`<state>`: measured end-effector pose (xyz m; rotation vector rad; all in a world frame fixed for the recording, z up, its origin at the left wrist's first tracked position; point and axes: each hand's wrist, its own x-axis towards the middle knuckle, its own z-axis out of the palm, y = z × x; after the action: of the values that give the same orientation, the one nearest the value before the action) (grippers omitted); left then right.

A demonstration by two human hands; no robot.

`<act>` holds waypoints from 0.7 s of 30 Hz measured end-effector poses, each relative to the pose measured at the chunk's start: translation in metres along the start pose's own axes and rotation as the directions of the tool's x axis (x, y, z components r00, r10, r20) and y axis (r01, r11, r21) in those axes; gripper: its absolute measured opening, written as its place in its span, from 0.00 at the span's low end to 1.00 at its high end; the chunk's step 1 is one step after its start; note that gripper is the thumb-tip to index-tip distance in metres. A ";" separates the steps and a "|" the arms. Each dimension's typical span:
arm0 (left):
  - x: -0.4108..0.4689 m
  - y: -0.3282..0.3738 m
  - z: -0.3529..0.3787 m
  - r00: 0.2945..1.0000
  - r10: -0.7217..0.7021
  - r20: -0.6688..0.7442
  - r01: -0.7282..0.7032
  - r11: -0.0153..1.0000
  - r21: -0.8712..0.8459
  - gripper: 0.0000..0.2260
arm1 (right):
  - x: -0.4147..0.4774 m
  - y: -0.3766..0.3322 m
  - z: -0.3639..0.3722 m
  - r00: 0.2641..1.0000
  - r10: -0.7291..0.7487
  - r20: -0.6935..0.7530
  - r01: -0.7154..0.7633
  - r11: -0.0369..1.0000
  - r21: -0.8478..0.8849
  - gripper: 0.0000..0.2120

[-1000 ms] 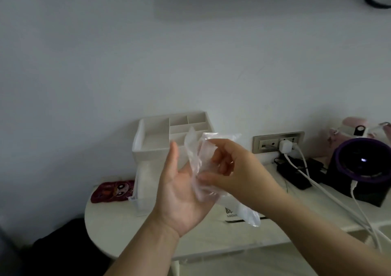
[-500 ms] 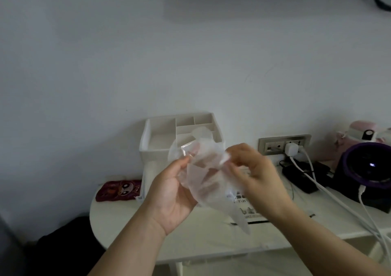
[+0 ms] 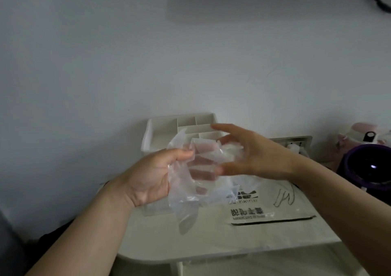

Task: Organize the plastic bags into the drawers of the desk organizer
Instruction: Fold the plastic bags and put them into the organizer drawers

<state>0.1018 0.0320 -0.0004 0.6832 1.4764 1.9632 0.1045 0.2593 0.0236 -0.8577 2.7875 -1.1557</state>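
Clear plastic bag (image 3: 186,193): crumpled, gripped in my left hand (image 3: 152,176) before the desk organizer (image 3: 160,131); right hand (image 3: 256,155) spread wide against it. Folding stage, I judge; next, flatten it small enough to stow.

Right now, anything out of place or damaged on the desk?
Nothing spilled or broken. The clear plastic bag is crumpled and dangling from the left hand, not folded; the right hand is spread open beside it. A printed bag lies loose on the table, outside the desk organizer.
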 end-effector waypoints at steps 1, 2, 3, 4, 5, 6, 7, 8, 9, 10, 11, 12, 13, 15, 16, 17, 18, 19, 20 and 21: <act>0.000 0.000 0.001 1.000 0.011 0.014 -0.011 1.000 -0.005 0.16 | 0.004 -0.002 0.003 1.000 -0.015 0.015 0.015 1.000 -0.016 0.28; 0.000 0.000 0.000 1.000 0.023 -0.001 -0.023 0.999 -0.026 0.16 | 0.007 -0.005 0.004 0.999 -0.039 0.009 0.039 0.999 -0.018 0.16; -0.002 0.000 -0.001 0.999 0.031 -0.044 -0.033 0.998 -0.055 0.16 | 0.009 -0.007 0.005 0.999 -0.051 -0.015 0.051 0.999 -0.003 0.05; -0.004 0.001 -0.003 0.994 0.035 -0.106 -0.044 0.995 -0.086 0.15 | 0.009 -0.007 0.003 0.996 -0.058 -0.062 0.059 0.998 0.006 0.05; -0.007 0.000 -0.007 0.984 0.035 -0.173 -0.054 0.992 -0.112 0.14 | 0.009 -0.008 0.001 0.994 -0.046 -0.095 0.046 0.999 0.004 0.08; -0.011 0.001 -0.010 0.974 0.032 -0.223 -0.062 0.989 -0.131 0.13 | 0.009 -0.007 0.000 0.991 -0.031 -0.128 0.031 1.000 -0.002 0.09; -0.015 0.002 -0.010 0.965 0.031 -0.262 -0.068 0.988 -0.136 0.15 | 0.008 -0.008 -0.001 0.989 -0.015 -0.148 0.014 1.000 -0.006 0.10; -0.018 0.003 -0.009 0.952 0.026 -0.304 -0.059 0.993 -0.100 0.17 | 0.009 -0.008 -0.001 0.989 -0.016 -0.150 0.014 1.000 -0.016 0.10; -0.018 0.004 -0.006 0.934 0.030 -0.356 -0.034 0.999 -0.005 0.19 | 0.009 -0.009 0.001 0.989 -0.013 -0.145 0.009 1.000 -0.025 0.10; -0.016 0.002 -0.004 0.906 0.067 -0.418 -0.016 0.992 0.124 0.17 | 0.009 -0.009 0.003 0.991 -0.019 -0.136 0.014 0.999 -0.037 0.09; -0.012 0.000 -0.002 0.867 0.130 -0.482 -0.009 0.969 0.245 0.15 | 0.010 -0.010 0.005 0.991 -0.018 -0.135 0.013 0.999 -0.043 0.09; -0.009 -0.003 0.001 0.814 0.208 -0.542 -0.022 0.944 0.328 0.11 | 0.010 -0.009 0.007 0.989 -0.017 -0.148 0.011 0.999 -0.038 0.11; -0.006 -0.004 0.003 0.757 0.283 -0.589 -0.042 0.921 0.388 0.10 | 0.009 -0.009 0.007 0.985 0.005 -0.170 -0.008 1.000 -0.015 0.13; -0.006 -0.007 0.000 0.691 0.389 -0.609 -0.068 0.874 0.481 0.11 | 0.007 -0.005 0.003 0.968 0.066 -0.240 -0.060 0.998 0.032 0.15; -0.008 -0.008 -0.003 0.680 0.422 -0.600 -0.060 0.847 0.528 0.11 | 0.007 -0.001 0.000 0.957 0.094 -0.274 -0.085 0.995 0.047 0.15; -0.009 -0.009 -0.007 0.674 0.442 -0.592 -0.042 0.823 0.566 0.10 | 0.007 0.003 -0.002 0.948 0.116 -0.298 -0.106 0.993 0.048 0.14; -0.010 -0.011 -0.011 0.669 0.454 -0.588 -0.021 0.802 0.596 0.09 | 0.008 0.007 -0.003 0.942 0.128 -0.312 -0.122 0.992 0.039 0.14; -0.010 -0.013 -0.014 0.664 0.464 -0.587 -0.003 0.786 0.618 0.09 | 0.009 0.010 -0.003 0.938 0.140 -0.317 -0.141 0.990 0.021 0.13; -0.009 -0.014 -0.017 0.655 0.479 -0.585 0.007 0.769 0.639 0.08 | 0.011 0.015 -0.004 0.934 0.149 -0.325 -0.160 0.987 -0.006 0.14; -0.007 -0.015 -0.021 0.642 0.501 -0.580 0.023 0.744 0.668 0.08 | 0.014 0.018 -0.004 0.929 0.157 -0.335 -0.181 0.983 -0.041 0.14</act>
<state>0.0948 0.0163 -0.0208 0.3410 2.7764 2.0518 0.0830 0.2651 0.0179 -0.4454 3.1079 -1.2836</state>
